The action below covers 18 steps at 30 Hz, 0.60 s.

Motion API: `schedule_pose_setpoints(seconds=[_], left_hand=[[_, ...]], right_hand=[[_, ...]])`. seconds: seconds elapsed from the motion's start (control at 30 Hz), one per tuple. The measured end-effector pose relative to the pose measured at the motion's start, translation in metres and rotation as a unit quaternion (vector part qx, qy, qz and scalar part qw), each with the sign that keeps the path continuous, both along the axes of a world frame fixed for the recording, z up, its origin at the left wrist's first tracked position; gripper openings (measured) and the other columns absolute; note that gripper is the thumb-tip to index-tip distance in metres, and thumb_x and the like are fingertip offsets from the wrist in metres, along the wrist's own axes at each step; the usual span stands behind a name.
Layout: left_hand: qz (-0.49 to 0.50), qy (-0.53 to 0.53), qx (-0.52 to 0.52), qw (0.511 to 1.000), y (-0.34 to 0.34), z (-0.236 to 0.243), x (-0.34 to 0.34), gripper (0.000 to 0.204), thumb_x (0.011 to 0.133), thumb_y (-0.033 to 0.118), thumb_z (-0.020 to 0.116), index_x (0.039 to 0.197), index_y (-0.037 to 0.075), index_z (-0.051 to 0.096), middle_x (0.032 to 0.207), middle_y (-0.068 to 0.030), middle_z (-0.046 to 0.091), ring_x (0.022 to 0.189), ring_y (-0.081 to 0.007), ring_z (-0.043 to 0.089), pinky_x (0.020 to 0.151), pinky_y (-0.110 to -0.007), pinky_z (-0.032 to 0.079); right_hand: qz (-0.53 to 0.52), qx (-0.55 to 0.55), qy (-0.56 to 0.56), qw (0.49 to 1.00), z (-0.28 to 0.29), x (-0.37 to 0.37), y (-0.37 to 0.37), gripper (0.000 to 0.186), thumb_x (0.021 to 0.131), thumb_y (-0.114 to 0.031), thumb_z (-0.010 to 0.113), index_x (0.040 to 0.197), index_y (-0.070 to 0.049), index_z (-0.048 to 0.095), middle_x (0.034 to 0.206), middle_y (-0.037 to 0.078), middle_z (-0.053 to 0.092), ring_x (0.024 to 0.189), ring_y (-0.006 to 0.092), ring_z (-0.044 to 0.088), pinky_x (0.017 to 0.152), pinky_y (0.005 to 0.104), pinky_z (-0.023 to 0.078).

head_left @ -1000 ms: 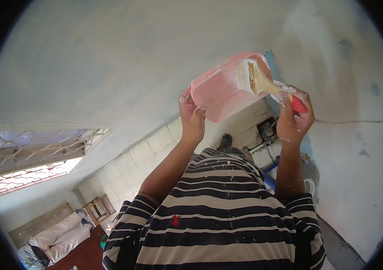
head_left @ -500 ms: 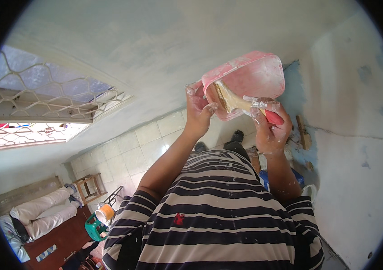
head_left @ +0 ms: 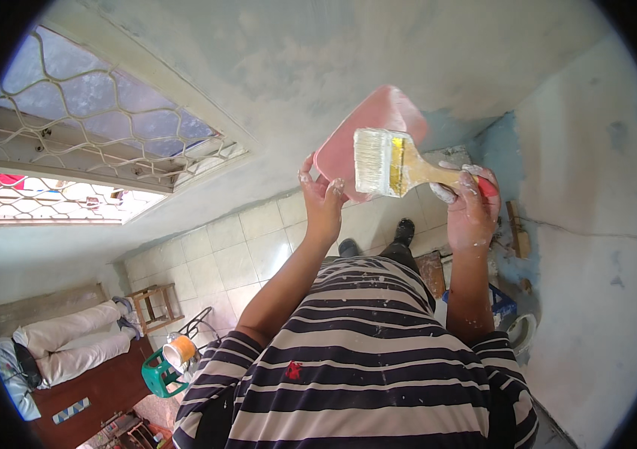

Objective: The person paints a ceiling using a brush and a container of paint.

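Observation:
My left hand point(head_left: 323, 200) grips the near rim of a pink plastic tub point(head_left: 367, 123), which is tilted and smeared with white. In my right hand point(head_left: 474, 206) is a wide paintbrush point(head_left: 427, 170), held by its red-tipped wooden handle with the fingers wrapped round it. Its pale bristles, coated with white, point left in front of the tub and hide part of it. White paint marks the fingers of both hands. What lies inside the tub is mostly hidden.
A window with a white metal grille point(head_left: 101, 120) is at the left. Painted wall point(head_left: 296, 67) rises ahead, another point(head_left: 588, 299) on the right. Behind on the left are a green stool point(head_left: 161, 378) bearing an orange-and-white bucket point(head_left: 179, 350), a wooden stool point(head_left: 155, 307) and a person's legs point(head_left: 79, 337).
The brush has come out of the tub and turned, its bristles now showing broadside. My right hand has moved right, and the tub has tilted and shifted left.

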<state>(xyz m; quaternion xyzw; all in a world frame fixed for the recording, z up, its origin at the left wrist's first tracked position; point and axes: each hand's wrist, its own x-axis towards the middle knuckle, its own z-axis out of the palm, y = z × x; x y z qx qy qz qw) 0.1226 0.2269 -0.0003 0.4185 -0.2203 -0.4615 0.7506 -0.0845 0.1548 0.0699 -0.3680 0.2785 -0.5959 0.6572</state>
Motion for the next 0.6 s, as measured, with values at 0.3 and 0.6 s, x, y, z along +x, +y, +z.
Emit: schedule_pose_setpoints(seconds=[0.3,0.6], left_hand=[[-0.041,0.067,0.088,0.993,0.030,-0.077,0.006,0.068,0.093,0.018,0.056,0.147,0.008,0.016,0.139,-0.0145,0.044,0.123,-0.0297,0.052,0.092,-0.046,0.053],[-0.098,0.078,0.118,0.985,0.017,-0.091,-0.014,0.049,0.095,0.011,0.045,0.139,0.012,0.024,0.135,-0.0159,0.045,0.116,-0.0324,0.058,0.089,-0.047,0.055]], right_hand=[[-0.120,0.210,-0.212,0.947,-0.066,-0.070,-0.046,0.022,0.097,-0.020,0.057,0.109,-0.001,0.059,0.108,0.016,0.068,0.094,0.0298,0.066,0.085,0.0439,0.055],[-0.159,0.187,-0.210,0.946,-0.057,-0.054,-0.128,0.009,0.094,-0.010,0.062,0.094,-0.003,0.056,0.087,0.009,0.062,0.085,0.0240,0.063,0.085,0.0387,0.055]])
